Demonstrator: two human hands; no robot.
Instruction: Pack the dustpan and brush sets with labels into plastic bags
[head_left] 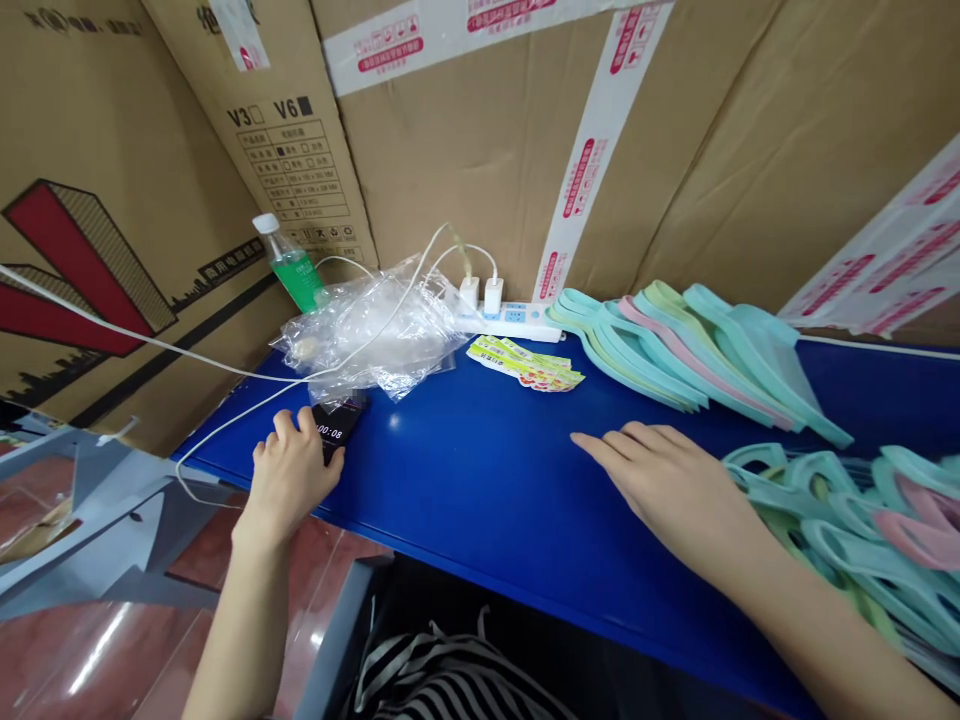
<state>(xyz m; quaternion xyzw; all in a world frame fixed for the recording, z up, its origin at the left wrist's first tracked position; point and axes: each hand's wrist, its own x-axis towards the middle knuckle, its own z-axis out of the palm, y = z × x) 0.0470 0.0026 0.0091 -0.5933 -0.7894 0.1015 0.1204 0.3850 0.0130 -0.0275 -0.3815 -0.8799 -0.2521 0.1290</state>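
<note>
My left hand (pixel 294 470) is at the left end of the blue table (pixel 480 470), its fingers spread around the near left edge of a black phone (pixel 339 422) that shows a timer. My right hand (pixel 660 475) rests palm down on the right part of the table, fingers stretched out, holding nothing. Close to its wrist lies a pile of teal, pink and green plastic pieces (pixel 862 530). Behind it, a stack of similar flat pieces (pixel 697 350) leans toward the right. Several yellow-green printed packets (pixel 525 362) lie fanned out between the hands, farther back.
Crumpled clear plastic bags (pixel 375 330) lie behind the phone, beside a green-labelled bottle (pixel 292 265). A white power strip (pixel 521 320) holds two chargers. White cables cross the left side. Cardboard walls (pixel 480 150) stand along the back and left.
</note>
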